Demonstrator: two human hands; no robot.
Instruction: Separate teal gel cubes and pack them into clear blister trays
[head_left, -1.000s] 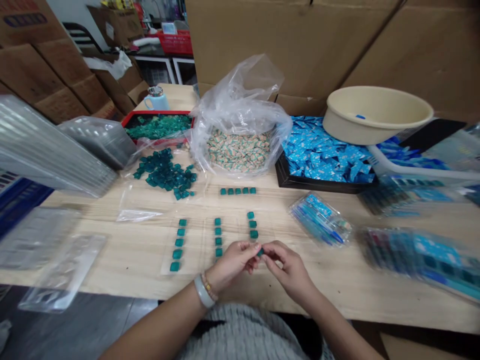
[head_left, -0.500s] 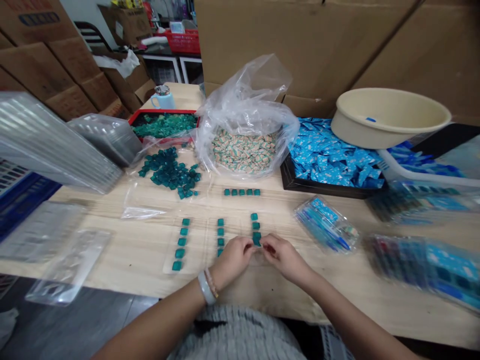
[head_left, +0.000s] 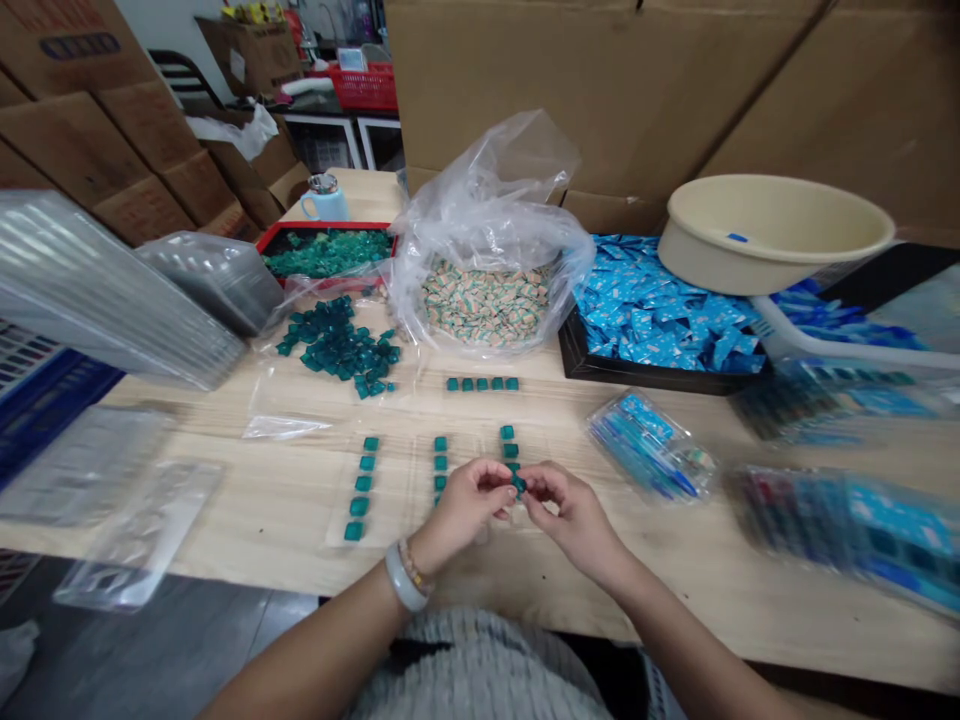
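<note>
Pinching teal cube [head_left: 519, 484] with left hand [head_left: 466, 508] and right hand [head_left: 576, 518].
Fingers [head_left: 544, 477] pressing in on it from both sides, rows of teal cubes [head_left: 439, 470] sitting just beside on surface [head_left: 262, 520].

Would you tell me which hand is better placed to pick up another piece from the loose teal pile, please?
The left, I'd judge: the left hand sits on the pile's side, nearer the loose teal pile, while the right hand lies farther off. Both hands meet at a small teal piece.
</note>
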